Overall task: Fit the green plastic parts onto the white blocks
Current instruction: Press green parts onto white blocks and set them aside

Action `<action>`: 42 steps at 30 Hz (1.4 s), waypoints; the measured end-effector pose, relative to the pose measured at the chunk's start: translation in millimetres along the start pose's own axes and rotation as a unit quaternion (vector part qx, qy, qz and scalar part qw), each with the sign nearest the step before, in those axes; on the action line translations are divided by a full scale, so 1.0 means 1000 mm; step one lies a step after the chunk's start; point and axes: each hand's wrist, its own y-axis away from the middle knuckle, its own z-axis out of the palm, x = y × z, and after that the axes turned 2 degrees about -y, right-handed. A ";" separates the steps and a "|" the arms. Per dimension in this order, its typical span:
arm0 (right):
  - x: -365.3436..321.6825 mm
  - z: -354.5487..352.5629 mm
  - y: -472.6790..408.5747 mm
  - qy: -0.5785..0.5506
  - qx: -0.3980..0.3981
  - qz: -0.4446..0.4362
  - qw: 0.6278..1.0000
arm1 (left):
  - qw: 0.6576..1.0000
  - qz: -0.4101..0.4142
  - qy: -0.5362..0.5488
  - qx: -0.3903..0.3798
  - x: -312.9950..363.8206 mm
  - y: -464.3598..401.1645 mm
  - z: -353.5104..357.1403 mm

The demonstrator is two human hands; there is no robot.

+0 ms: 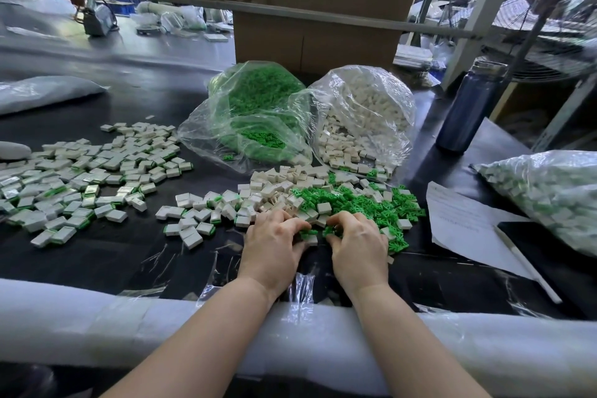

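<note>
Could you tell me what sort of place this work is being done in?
Most likely a small factory or workshop assembly bench. Bulk plastic bags of green plastic parts and white blocks lie open on the black worktable, with cardboard cartons stacked behind and an industrial fan alongside.

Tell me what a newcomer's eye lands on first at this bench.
First the bright green parts, heaped on the black table just beyond the right hand, which works beside the left hand. Behind stand two clear bags, a green-filled bag and a bag of white blocks. To the left spreads a scatter of fitted blocks.
</note>
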 end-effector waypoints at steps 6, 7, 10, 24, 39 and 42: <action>0.001 0.000 -0.001 0.003 0.000 0.001 1.000 | 0.999 0.004 0.033 0.040 -0.002 0.001 -0.002; 0.001 0.000 -0.001 0.000 0.001 0.000 1.000 | 0.999 0.006 0.033 0.036 -0.002 0.002 -0.002; 0.002 0.001 -0.001 0.005 -0.007 -0.007 1.000 | 1.000 0.017 0.020 0.012 -0.001 0.002 -0.001; 0.004 0.000 0.000 0.009 0.012 -0.024 1.000 | 1.000 0.010 0.013 -0.004 -0.002 0.001 0.001; 0.002 -0.002 0.000 -0.099 0.022 -0.046 0.994 | 0.977 -0.018 0.210 0.022 -0.002 0.002 -0.012; 0.004 -0.001 0.001 -0.053 0.011 -0.039 0.998 | 0.976 -0.019 0.214 0.021 -0.001 0.002 -0.013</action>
